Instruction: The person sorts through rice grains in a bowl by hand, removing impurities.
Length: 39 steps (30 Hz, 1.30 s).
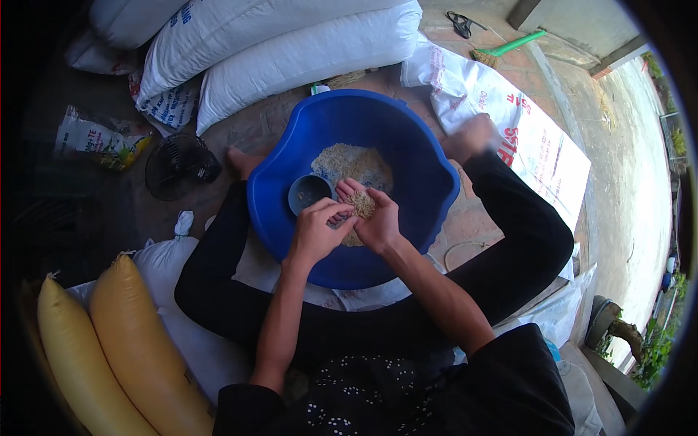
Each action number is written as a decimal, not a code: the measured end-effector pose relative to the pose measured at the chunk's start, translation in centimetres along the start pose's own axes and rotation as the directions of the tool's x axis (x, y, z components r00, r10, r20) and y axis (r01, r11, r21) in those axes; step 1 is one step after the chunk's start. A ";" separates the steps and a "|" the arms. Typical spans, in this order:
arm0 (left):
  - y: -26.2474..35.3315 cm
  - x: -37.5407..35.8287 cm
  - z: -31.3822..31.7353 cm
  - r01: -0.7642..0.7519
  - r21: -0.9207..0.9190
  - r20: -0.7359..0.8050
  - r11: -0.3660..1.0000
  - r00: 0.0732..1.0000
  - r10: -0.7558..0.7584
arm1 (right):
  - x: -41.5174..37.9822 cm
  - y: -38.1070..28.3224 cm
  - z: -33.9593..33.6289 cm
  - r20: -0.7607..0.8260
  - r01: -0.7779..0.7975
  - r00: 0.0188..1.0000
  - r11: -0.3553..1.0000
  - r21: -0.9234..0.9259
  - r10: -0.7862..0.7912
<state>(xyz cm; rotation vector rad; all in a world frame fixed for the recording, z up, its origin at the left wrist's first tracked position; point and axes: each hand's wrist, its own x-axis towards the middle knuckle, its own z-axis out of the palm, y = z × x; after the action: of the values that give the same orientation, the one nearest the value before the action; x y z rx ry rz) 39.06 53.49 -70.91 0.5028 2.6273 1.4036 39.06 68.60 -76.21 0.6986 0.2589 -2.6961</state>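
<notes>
Here, the grain rests in the right hand, cupped palm-up and unclosed, apparently as an inspection tray. The left hand meets it from the left, fingertips close together; whether they clamp a kernel cannot be told. Beneath, the blue basin likely catches spills; a small bowl sits inside, left. The legs flank the basin, presumably steadying it.

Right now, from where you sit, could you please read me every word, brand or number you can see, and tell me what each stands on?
"Mg+TE": small packet.
"ANG": blue print, upper stacked white sack; the word may start out of sight.
Flat white sack: large red characters, sideways and partly covered, not surely readable; its smaller print is too small.
Lower printed sack: blue lettering, too blurred to read.
</notes>
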 end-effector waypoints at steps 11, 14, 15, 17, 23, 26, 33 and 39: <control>-0.5 0.1 1.3 -0.008 0.034 0.002 0.999 1.000 0.008 | -0.3 0.2 -0.1 -0.033 -0.026 0.999 1.000 -0.011 0.025; -0.8 0.2 1.2 0.046 -0.027 0.027 0.999 0.999 -0.045 | -0.3 0.2 -0.1 -0.033 -0.029 0.999 0.999 0.017 0.030; -0.9 0.2 1.1 0.069 -0.057 0.036 0.996 0.997 -0.067 | -0.2 0.2 -0.1 -0.029 -0.026 0.999 0.999 0.026 0.027; -1.2 0.2 1.1 0.084 -0.124 0.031 0.989 0.996 -0.081 | -0.2 0.2 -0.1 -0.015 -0.027 1.000 0.999 0.040 0.028; -3.0 0.2 0.8 0.389 -0.703 0.243 0.595 0.918 -0.312 | -0.6 -0.3 0.6 0.015 -0.025 1.000 0.998 0.051 0.024; -3.0 0.2 0.0 0.420 -0.879 0.338 0.225 0.882 -0.329 | -0.8 -0.4 0.9 0.035 -0.030 0.999 0.998 0.060 0.028; -3.8 0.2 -0.5 0.417 -0.908 0.402 -0.035 0.845 -0.352 | -0.6 -0.2 0.8 0.085 -0.033 0.996 0.997 0.072 0.027; -5.5 0.3 -1.2 0.361 -0.920 0.392 -0.153 0.853 -0.345 | -0.7 -0.3 1.2 0.041 -0.036 0.999 0.996 0.079 0.033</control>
<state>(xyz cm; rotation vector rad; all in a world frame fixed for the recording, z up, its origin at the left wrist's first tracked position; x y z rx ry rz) 37.19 49.82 -74.78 -0.4466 0.7501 2.4044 39.01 68.73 -74.76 0.6645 0.1290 -2.6965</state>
